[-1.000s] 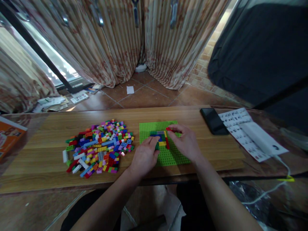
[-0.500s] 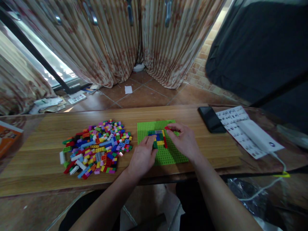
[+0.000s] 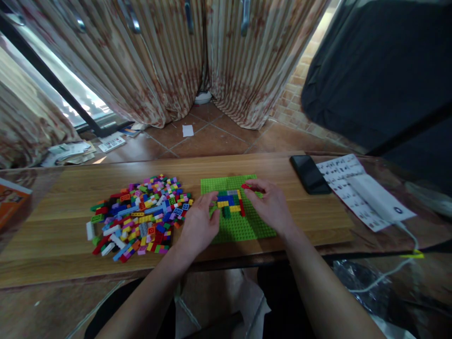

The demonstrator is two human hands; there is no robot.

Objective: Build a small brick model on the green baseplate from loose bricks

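A green baseplate [image 3: 247, 230] lies on the wooden table, carrying a low cluster of toy bricks [image 3: 231, 200] in blue, yellow, green, grey and red. My right hand [image 3: 270, 205] is over the plate's right side, its thumb and forefinger pinched on a small red brick [image 3: 245, 186] by the cluster's upper right corner. At the plate's left edge is my left hand [image 3: 199, 219], fingers apart beside the cluster, with nothing visible in them. Further left spreads a pile of loose bricks [image 3: 141, 219] in many colours.
Right of the plate lies a black phone [image 3: 310, 174], next to a printed sheet [image 3: 339, 179] with a white device [image 3: 377, 200] and its cable. An orange box [image 3: 12, 200] is at the far left. The wooden table [image 3: 63, 235] ends close before my knees.
My left hand has drawn back to the left off the cluster, uncovering more of its bricks. My right hand stays nearly in place, still pinching the red brick.
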